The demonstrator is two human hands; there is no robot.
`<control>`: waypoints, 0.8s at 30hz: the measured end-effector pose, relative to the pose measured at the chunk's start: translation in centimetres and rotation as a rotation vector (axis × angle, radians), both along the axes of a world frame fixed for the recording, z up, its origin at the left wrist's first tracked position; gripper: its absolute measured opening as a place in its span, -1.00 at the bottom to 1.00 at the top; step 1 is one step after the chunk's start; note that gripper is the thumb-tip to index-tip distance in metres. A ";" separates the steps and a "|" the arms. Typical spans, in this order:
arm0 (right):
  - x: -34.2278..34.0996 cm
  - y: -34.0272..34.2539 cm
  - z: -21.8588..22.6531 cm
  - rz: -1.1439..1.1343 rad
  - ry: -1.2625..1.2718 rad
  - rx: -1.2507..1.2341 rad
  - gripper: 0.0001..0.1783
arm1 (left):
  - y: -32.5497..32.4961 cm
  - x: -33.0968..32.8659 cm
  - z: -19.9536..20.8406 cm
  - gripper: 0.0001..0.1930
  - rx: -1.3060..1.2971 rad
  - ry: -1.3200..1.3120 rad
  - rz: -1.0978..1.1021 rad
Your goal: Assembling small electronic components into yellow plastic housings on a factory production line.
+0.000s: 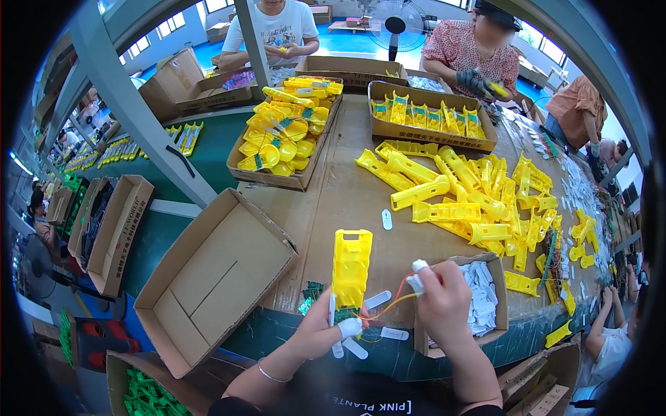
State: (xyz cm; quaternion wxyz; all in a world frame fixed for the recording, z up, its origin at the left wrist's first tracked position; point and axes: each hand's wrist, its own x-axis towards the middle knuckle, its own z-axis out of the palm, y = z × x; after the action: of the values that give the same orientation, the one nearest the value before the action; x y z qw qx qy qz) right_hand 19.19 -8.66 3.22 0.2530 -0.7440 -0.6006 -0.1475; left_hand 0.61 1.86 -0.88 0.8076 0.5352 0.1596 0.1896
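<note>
My left hand (316,334) grips a yellow plastic housing (352,267) at its lower end, holding it upright above the table's near edge. A small green circuit board (347,314) shows at that end, partly behind my fingers. From there red and yellow wires (390,305) run to my right hand (447,297), whose fingers are closed on them. White covers wrap some fingertips on both hands. White oval strips (378,299) lie around and below my left hand. Beside it on the table are loose green circuit boards (312,291).
An open carton of white pieces (501,326) stands by my right hand. Beyond it spreads a pile of yellow housings (479,201). A bare-bottomed cardboard box (215,277) tilts at left. Filled cartons (433,142) stand farther back, where two people work across the table.
</note>
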 end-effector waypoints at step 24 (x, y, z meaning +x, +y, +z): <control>-6.6 -1.9 -2.0 0.201 0.713 0.083 -0.67 | -2.6 -0.1 -1.4 -0.53 0.393 0.018 0.165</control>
State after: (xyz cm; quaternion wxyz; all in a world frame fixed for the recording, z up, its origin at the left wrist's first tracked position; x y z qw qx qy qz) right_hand 12.57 -10.54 1.25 0.4896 -0.6751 -0.5382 0.1222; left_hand 0.53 -0.71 -2.33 0.6680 0.6691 0.1702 0.2776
